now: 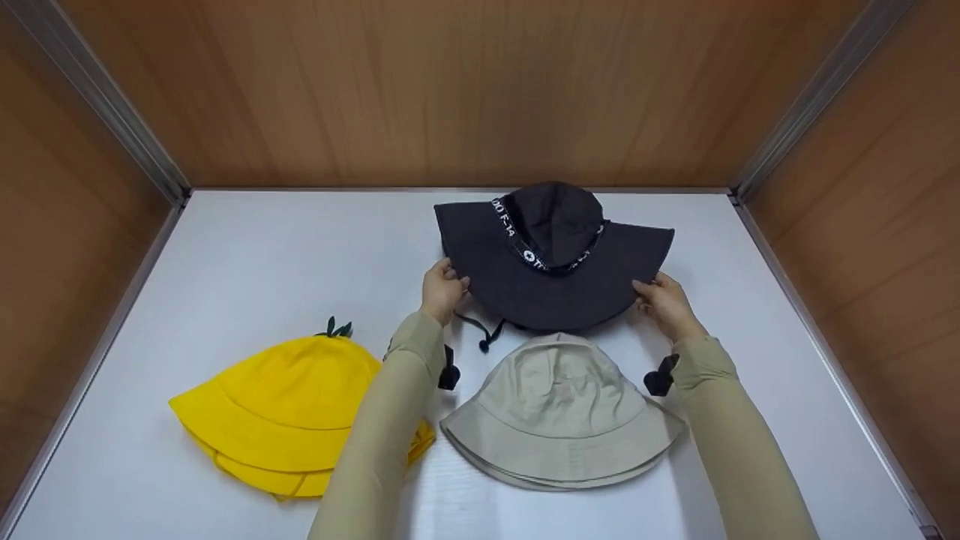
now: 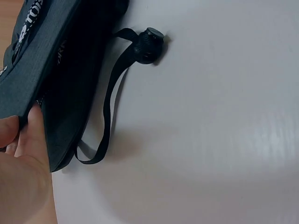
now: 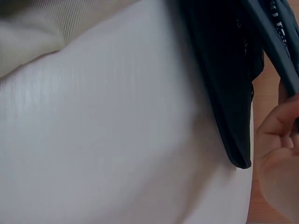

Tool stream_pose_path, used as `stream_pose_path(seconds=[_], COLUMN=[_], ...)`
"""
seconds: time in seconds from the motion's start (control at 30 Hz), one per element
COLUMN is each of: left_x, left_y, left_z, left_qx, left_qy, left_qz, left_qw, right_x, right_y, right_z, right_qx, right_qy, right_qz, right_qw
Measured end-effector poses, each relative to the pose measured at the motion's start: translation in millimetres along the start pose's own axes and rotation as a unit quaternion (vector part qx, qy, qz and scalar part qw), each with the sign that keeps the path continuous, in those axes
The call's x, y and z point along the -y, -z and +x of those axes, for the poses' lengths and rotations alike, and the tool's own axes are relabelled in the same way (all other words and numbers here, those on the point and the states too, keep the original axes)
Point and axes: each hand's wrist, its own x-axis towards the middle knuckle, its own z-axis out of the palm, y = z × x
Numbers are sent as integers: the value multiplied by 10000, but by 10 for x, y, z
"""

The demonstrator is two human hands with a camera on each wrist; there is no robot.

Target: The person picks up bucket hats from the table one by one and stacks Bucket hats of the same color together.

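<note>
A dark wide-brimmed sun hat [image 1: 540, 296] with a lettered band round its crown is at the back of the table. My left hand [image 1: 441, 291] pinches the left side of its brim between thumb and fingers. On the opposite side, my right hand [image 1: 670, 306] grips the brim's right edge. Both wrist views show a second dark brim [image 2: 70, 116] beneath the held one. A black chin cord [image 1: 480, 324] with a round stopper [image 2: 149, 45] trails onto the table from under the hat, near the left hand.
Nearer the front lie beige bucket hats [image 1: 559, 420], brims layered one over another, between my forearms. Yellow hats [image 1: 289, 390], topped by green leaves [image 1: 335, 328], lie stacked at left, partly behind my left sleeve [image 1: 382, 435]. Wood-grain panels [image 1: 465, 90] wall the white table [image 1: 300, 255].
</note>
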Motion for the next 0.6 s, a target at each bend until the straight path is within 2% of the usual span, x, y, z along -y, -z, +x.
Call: stream_pose_path(seconds=[0.23, 0.4, 0.47, 0.6], left_x=[96, 163, 180, 188], left_y=[-52, -19, -6, 5], left_z=[25, 40, 39, 24], left_qx=[-5, -431, -504, -310], left_qy=[86, 318, 366, 174], left_qz=[407, 741, 766, 1096], left_qw=[9991, 9958, 9951, 9933], right_x=[-162, -246, -265, -258], right_y=[-13, 36, 59, 87], right_z=[8, -12, -6, -3], right_qx=[-390, -516, -496, -437], right_qy=[-435, -711, -789, -909], right_qz=[-201, -423, -525, -856], right_qw=[9981, 9952, 9943, 9912])
